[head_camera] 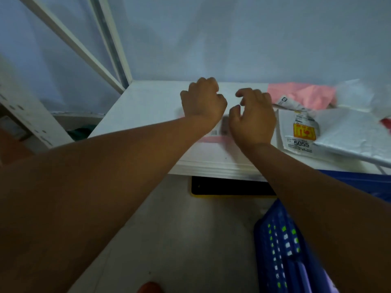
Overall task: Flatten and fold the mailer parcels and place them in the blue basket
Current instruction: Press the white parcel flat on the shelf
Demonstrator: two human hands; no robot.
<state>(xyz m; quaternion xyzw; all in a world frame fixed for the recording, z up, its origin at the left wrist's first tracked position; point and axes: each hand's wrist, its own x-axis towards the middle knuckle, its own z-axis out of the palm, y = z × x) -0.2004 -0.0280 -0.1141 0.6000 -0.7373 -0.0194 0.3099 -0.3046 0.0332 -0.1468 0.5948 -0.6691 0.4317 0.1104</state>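
A pink mailer (213, 141) with a barcode label lies on the white table (148, 102), mostly hidden under my wrists. My left hand (203, 101) sits on its far part with the fingers curled under, apparently gripping it. My right hand (252, 118) is just to the right, over the same mailer, fingers loosely bent and thumb apart, with nothing seen between them. The blue basket (283, 248) stands on the floor at the lower right, partly hidden by my right forearm.
A pile of mailers covers the table's right side: a white one with a yellow label (301, 132), a pink one (304, 94) and a large white one (349, 127). A black and yellow item (228, 187) lies under the table edge. A white frame (69, 41) rises at the left.
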